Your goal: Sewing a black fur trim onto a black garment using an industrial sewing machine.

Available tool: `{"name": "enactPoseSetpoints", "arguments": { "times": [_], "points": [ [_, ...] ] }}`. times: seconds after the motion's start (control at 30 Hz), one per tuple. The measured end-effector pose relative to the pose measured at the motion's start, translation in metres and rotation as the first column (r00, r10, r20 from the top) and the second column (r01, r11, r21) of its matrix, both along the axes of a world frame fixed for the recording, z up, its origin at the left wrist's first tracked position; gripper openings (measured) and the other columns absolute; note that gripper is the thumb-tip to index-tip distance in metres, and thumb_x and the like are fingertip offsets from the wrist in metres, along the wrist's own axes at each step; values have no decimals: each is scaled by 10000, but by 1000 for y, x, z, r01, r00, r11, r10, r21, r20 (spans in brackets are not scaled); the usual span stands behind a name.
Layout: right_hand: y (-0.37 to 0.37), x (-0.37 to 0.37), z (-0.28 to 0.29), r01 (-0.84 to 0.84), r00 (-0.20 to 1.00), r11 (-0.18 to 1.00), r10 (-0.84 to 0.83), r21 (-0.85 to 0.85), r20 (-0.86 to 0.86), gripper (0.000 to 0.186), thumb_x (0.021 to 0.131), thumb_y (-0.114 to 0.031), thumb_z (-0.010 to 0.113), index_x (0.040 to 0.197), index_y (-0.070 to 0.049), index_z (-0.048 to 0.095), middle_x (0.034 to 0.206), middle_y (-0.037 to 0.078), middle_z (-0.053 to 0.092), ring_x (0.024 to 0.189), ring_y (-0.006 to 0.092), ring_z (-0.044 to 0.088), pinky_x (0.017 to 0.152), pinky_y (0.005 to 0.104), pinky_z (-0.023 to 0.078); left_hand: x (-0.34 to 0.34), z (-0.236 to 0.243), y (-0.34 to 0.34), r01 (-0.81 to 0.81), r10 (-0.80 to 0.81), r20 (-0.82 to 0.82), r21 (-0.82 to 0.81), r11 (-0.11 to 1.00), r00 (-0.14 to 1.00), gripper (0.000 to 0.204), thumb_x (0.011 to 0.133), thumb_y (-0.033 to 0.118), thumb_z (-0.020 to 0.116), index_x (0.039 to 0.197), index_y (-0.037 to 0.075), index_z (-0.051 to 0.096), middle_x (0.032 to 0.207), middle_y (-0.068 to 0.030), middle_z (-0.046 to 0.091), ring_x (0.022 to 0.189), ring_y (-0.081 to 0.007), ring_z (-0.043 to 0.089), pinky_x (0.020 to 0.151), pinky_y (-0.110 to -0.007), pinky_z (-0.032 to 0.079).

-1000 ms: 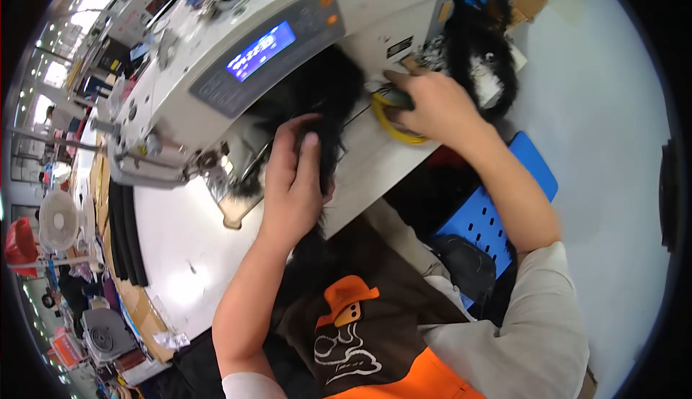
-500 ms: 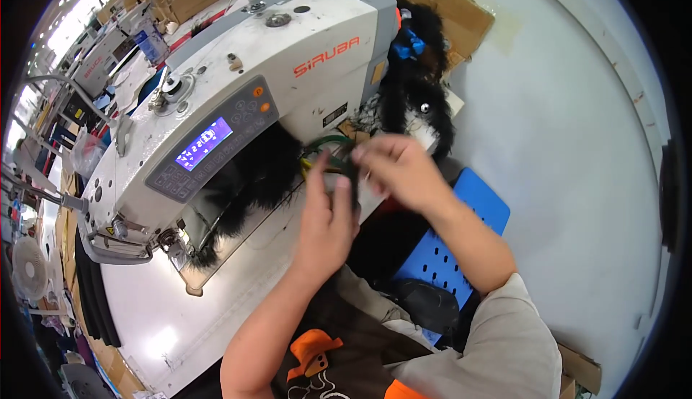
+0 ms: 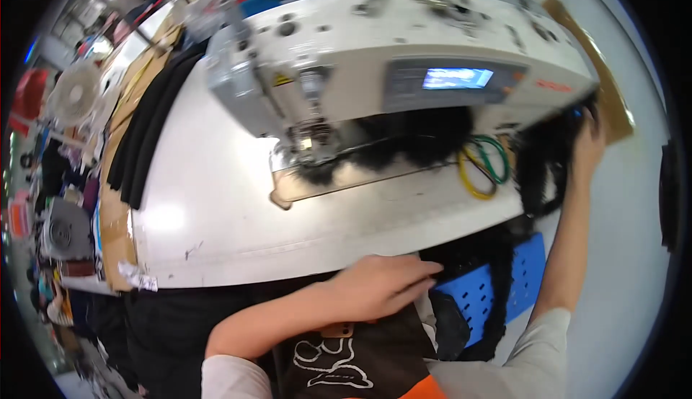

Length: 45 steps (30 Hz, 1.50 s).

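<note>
My left hand (image 3: 382, 287) is just below the front edge of the white sewing table (image 3: 209, 226), above my brown apron, its fingers loosely extended and apparently holding nothing. At the right end of the white sewing machine (image 3: 346, 89), my right hand (image 3: 587, 143) reaches into black fluffy material (image 3: 540, 165); its fingertips are blurred against it, so its grip is unclear. Green (image 3: 499, 161) and yellow (image 3: 474, 191) looped cords lie on the table. More black fur (image 3: 432, 139) sits under the machine's arm, beside the needle area.
Black strips (image 3: 148, 125) and cardboard (image 3: 115, 255) line the left side. A blue perforated board (image 3: 525, 276) is below the table's right end, with dark material hanging over it. A cardboard sheet (image 3: 616, 114) stands at the right wall. A fan (image 3: 76, 92) is at far left.
The view has swung. My hands have parted from the looped cords, which now rest on the table; my left moved down to the front edge, my right farther right to the black fur.
</note>
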State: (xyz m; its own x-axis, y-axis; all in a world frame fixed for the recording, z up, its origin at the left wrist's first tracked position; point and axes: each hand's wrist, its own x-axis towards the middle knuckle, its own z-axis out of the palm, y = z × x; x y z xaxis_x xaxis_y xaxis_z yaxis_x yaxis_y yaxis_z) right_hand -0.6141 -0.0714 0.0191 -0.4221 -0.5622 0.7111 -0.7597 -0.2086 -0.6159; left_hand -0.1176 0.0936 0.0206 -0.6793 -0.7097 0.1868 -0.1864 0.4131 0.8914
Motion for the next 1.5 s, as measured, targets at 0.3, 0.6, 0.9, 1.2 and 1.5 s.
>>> {"name": "enactPoseSetpoints", "arguments": {
  "times": [0.3,0.6,0.9,1.2,1.5],
  "points": [
    [83,337,14,-680,383,539,840,498,-385,309,864,24,686,1162,-57,681,1254,150,683,1171,338,658,968,407,560,172,-1,-120,-335,553,261,-571,749,791,185,886,12,699,1066,55,705,957,-109,706,951,-305,682,787,-421,547],
    [57,405,-14,-504,325,590,806,630,-495,312,830,-49,647,1140,-83,658,1138,85,629,1117,316,632,932,410,544,178,-15,-158,-76,288,266,-600,796,920,324,789,-81,655,1082,56,670,1157,-66,670,1309,-344,561,1095,-458,476],
    [76,409,-2,-578,395,547,837,606,-379,354,727,-6,699,1063,-71,610,1092,83,605,1078,312,613,883,417,513,182,-13,-141,38,146,253,-604,796,956,331,781,-11,740,1096,82,696,1130,-44,656,1127,-285,604,1002,-424,492],
    [71,426,-6,-616,517,429,853,661,-71,383,759,-61,693,1112,-79,547,1093,111,610,1032,353,584,909,438,452,179,-22,-145,-18,120,129,-602,799,984,355,703,-15,807,1032,93,730,1041,-34,669,1009,-275,632,899,-401,536],
    [69,442,-13,-531,628,544,768,650,-129,401,780,-165,779,1141,-94,621,1115,92,630,1097,291,593,926,427,431,174,-19,-139,-42,176,155,-624,780,972,334,699,-22,800,1006,83,719,1017,-48,659,996,-291,635,896,-407,538]
  ]
}}
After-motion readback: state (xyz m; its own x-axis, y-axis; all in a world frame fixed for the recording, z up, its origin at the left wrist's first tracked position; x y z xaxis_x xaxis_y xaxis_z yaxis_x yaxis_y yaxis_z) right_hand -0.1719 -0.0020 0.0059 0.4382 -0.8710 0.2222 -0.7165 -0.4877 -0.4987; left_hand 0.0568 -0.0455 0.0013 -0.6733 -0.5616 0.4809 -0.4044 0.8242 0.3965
